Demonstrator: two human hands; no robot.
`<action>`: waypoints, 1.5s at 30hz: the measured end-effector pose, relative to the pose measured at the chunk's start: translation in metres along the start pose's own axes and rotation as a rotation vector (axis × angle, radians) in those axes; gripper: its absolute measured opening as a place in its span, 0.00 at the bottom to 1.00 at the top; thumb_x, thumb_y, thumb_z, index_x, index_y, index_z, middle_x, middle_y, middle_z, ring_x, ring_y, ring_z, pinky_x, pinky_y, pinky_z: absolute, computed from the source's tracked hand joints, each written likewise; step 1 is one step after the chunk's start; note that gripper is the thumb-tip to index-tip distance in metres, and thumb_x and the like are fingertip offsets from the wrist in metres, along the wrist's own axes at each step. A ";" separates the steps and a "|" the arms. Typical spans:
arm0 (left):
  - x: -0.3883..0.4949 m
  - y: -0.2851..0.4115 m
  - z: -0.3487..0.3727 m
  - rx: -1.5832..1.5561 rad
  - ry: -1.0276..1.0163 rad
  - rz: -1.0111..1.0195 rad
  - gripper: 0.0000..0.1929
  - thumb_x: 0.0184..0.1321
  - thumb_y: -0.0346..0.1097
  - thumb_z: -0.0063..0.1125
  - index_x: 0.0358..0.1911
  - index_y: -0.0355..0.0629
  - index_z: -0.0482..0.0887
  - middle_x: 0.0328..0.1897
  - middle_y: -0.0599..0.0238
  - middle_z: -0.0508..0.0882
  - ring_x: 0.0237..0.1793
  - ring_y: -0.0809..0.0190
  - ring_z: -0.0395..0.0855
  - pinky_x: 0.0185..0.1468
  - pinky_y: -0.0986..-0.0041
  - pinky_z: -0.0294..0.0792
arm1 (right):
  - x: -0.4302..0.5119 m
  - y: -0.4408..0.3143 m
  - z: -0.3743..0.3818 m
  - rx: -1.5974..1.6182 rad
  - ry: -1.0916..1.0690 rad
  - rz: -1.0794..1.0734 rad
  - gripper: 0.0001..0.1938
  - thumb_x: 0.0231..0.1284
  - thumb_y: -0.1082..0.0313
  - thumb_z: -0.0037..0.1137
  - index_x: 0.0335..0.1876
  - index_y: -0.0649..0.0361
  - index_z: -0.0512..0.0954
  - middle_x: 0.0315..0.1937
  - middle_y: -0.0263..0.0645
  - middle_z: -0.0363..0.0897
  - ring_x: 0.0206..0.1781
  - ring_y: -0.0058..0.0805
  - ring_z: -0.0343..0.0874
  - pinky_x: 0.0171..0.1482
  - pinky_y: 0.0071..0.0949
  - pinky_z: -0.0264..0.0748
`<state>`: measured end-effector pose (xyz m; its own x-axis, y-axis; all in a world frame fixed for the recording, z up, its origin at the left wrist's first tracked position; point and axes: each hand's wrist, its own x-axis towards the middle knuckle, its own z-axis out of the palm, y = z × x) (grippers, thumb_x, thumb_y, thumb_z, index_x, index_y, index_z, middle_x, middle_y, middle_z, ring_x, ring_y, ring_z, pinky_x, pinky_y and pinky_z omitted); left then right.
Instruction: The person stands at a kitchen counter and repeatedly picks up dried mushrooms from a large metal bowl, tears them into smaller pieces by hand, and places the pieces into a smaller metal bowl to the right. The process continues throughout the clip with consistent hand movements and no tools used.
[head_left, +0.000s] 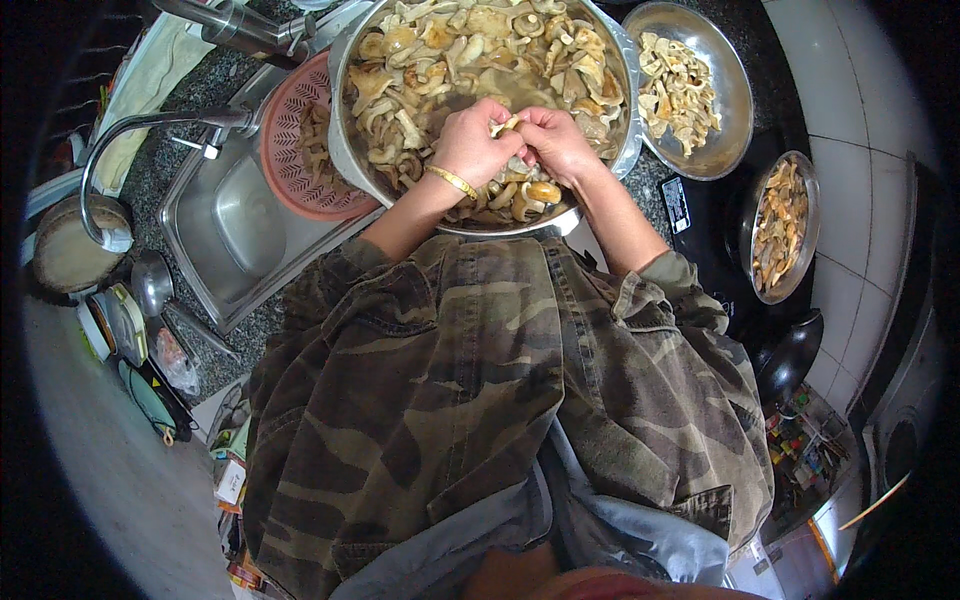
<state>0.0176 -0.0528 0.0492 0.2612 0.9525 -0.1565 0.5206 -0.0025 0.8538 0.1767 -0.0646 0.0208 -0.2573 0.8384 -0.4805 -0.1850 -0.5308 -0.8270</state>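
A large metal basin (632, 82) holds many mushrooms in brownish water. Over its near half, my left hand (476, 142) and my right hand (555, 142) meet, fingertips together on a small pale mushroom piece (506, 126). A gold-coloured bracelet circles my left wrist. Whole and torn mushrooms (525, 199) lie just below my hands. Right of the basin, a steel bowl (731, 112) contains pale mushroom pieces (675, 90). On the left, a pink plastic colander (285, 142) holds darker brownish pieces (319, 146).
A steel sink (251, 225) with a curved faucet (112, 142) lies left, beside a ladle (154, 281) and a round wooden board (79, 244). At right, another metal bowl (806, 225) of browner mushrooms stands over a black cooktop (697, 247), near a black wok (791, 356).
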 end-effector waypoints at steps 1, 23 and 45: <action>0.000 0.000 0.001 -0.005 0.007 0.012 0.15 0.46 0.39 0.61 0.34 0.36 0.80 0.32 0.50 0.84 0.34 0.50 0.83 0.41 0.65 0.74 | 0.001 0.001 0.000 0.001 0.010 -0.004 0.06 0.57 0.72 0.50 0.36 0.64 0.76 0.23 0.31 0.75 0.21 0.15 0.72 0.23 0.13 0.68; -0.002 -0.004 -0.010 -0.826 -0.002 0.025 0.07 0.48 0.23 0.53 0.32 0.38 0.75 0.30 0.74 0.76 0.30 0.76 0.70 0.34 0.84 0.64 | -0.021 -0.038 0.019 0.216 0.060 -0.131 0.08 0.58 0.76 0.50 0.43 0.67 0.73 0.35 0.40 0.78 0.32 0.26 0.80 0.35 0.23 0.81; -0.008 -0.004 -0.005 -1.209 -0.201 -0.217 0.08 0.50 0.20 0.47 0.33 0.38 0.74 0.23 0.70 0.72 0.22 0.72 0.67 0.26 0.81 0.61 | -0.020 -0.015 0.013 0.497 -0.130 -0.122 0.08 0.55 0.76 0.44 0.40 0.63 0.73 0.31 0.37 0.75 0.29 0.25 0.76 0.32 0.22 0.79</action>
<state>0.0096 -0.0589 0.0494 0.4383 0.8347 -0.3333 -0.4854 0.5320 0.6938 0.1719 -0.0753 0.0463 -0.3153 0.8922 -0.3232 -0.6405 -0.4514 -0.6213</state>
